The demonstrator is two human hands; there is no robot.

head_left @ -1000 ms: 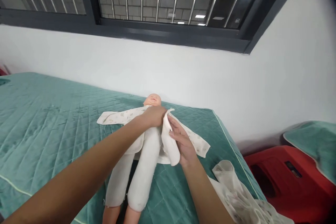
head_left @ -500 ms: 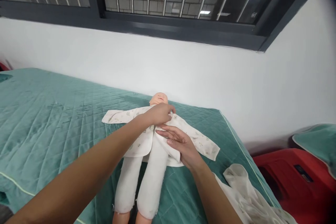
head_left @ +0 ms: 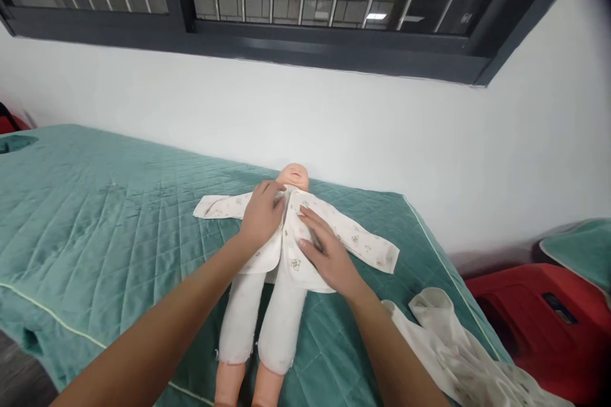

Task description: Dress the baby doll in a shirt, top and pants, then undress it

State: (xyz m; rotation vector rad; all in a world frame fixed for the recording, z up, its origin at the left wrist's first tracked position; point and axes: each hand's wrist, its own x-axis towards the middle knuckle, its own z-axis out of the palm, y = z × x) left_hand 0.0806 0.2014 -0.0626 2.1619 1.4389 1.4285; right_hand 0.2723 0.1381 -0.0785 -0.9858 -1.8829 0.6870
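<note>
A baby doll (head_left: 294,175) lies on its back on a teal quilted bed (head_left: 105,203), head toward the wall. It wears a white printed jacket (head_left: 363,243) with both sleeves spread out and both front panels closed over the chest. My left hand (head_left: 261,216) lies flat on the left panel, fingers stretched out. My right hand (head_left: 324,251) lies flat on the right panel, fingers apart. The doll's white cloth legs (head_left: 260,318) run toward me, with bare feet at the bottom edge.
A crumpled white garment (head_left: 453,350) lies at the bed's right near corner. A red plastic object (head_left: 534,318) stands to the right of the bed, with another teal cover (head_left: 580,251) beyond it. A white wall and a dark barred window are behind.
My right hand has folded the jacket's right panel over the doll's chest and now presses it flat. My left hand has slid from the neck onto the left panel.
</note>
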